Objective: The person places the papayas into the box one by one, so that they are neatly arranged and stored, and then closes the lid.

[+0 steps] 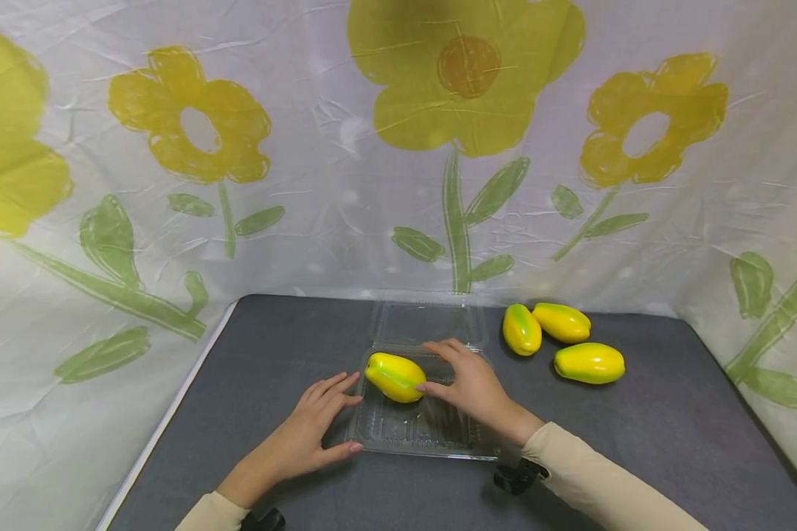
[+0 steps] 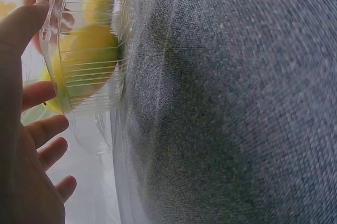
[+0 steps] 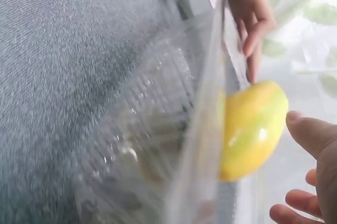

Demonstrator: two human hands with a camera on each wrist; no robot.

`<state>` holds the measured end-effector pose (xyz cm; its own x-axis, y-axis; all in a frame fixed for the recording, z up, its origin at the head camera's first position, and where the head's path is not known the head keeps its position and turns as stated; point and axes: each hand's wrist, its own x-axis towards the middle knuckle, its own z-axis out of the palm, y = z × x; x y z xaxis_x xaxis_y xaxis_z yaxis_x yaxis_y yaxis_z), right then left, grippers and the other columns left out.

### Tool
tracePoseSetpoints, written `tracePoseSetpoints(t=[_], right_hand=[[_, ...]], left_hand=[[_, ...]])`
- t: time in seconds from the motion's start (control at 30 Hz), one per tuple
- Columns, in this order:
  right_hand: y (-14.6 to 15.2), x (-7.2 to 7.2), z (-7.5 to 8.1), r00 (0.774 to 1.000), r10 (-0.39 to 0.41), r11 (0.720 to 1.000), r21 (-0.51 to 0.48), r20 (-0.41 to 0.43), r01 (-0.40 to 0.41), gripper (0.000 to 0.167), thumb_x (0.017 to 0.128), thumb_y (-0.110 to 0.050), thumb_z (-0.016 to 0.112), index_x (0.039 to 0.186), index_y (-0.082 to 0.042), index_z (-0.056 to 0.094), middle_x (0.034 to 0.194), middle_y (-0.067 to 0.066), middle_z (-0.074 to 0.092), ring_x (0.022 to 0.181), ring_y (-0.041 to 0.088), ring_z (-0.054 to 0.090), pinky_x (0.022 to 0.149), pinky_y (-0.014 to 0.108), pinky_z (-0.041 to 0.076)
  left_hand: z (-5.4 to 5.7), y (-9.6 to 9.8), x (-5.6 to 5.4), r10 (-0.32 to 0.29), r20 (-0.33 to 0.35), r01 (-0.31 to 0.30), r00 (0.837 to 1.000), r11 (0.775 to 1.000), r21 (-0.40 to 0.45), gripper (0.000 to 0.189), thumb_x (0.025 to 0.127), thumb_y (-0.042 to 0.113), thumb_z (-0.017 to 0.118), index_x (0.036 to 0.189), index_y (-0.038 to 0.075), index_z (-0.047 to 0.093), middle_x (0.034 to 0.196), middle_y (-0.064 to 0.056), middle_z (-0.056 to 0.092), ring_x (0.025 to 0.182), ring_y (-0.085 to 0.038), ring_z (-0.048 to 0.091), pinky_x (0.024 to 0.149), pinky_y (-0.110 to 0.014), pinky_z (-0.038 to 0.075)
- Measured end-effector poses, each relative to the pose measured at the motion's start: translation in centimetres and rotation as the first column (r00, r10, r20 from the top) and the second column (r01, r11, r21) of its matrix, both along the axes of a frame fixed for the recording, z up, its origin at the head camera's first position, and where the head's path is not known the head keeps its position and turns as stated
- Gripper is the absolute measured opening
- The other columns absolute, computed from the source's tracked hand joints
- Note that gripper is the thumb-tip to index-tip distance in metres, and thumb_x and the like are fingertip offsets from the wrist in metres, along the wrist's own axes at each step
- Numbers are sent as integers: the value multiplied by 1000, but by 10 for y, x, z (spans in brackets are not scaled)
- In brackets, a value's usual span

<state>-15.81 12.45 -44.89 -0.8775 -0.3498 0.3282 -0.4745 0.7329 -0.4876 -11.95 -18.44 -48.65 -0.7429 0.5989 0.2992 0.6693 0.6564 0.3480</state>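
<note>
Lying in box [image 1: 441, 439] | 1 fruit [image 1: 395, 377] | between left fingers [image 1: 347, 403], right fingers [image 1: 445, 351]

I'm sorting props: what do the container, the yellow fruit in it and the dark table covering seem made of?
Container: apparently thin, glossy plastic, given see-through ribbed walls and glints.
Yellow fruit: smooth and shiny with bright highlights; perhaps painted plastic or foam, though real skin is possible.
Dark table covering: probably matte woven fabric, from the grain in the wrist views.
</note>
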Motion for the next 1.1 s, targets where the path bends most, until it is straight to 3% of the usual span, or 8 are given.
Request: tracePoseSetpoints(t=[0.37, 0.53, 0.83, 1.1], right_hand=[[34, -7, 10, 998, -42, 999, 5, -43, 42, 69, 78, -41, 82, 138, -17, 58, 124, 3, 64, 105, 22, 65, 81, 39, 56], [52, -12, 13, 997, -71, 997, -19, -28, 71, 68, 79, -38, 82, 138, -14, 58, 122, 3, 64, 108, 25, 65, 85, 43, 57], [87, -15, 17, 991, -136, 990, -20, 7, 137, 69, 80, -36, 81, 139, -10, 56, 124, 13, 64, 108, 32, 63, 91, 49, 54], [119, -14, 17, 985, -171, 985, -17, -5, 171, 70, 80, -34, 82, 138, -6, 56, 126, 15, 63, 112, 34, 62, 93, 54, 53]], left_hand=[[1, 0, -1, -3, -5, 3, 1000, 1000, 0, 65, 89, 60, 62, 135, 14, 57, 162, -7, 32, 149, -34, 32, 114, -65, 28], [1, -1, -1, 7, 16, -7, 1000, 1000, -2, 66, 90, 60, 62, 137, 14, 56, 164, -5, 30, 150, -31, 29, 116, -63, 26], [1, 2, 0, -6, -33, 6, 999, 1000, -5, 65, 90, 58, 63, 137, 12, 56, 162, -9, 33, 147, -35, 34, 113, -64, 31], [1, 2, 2, 21, -2, -21, 1000, 1000, -3, 68, 89, 61, 61, 138, 13, 56, 162, -8, 34, 148, -34, 34, 114, -64, 31]])
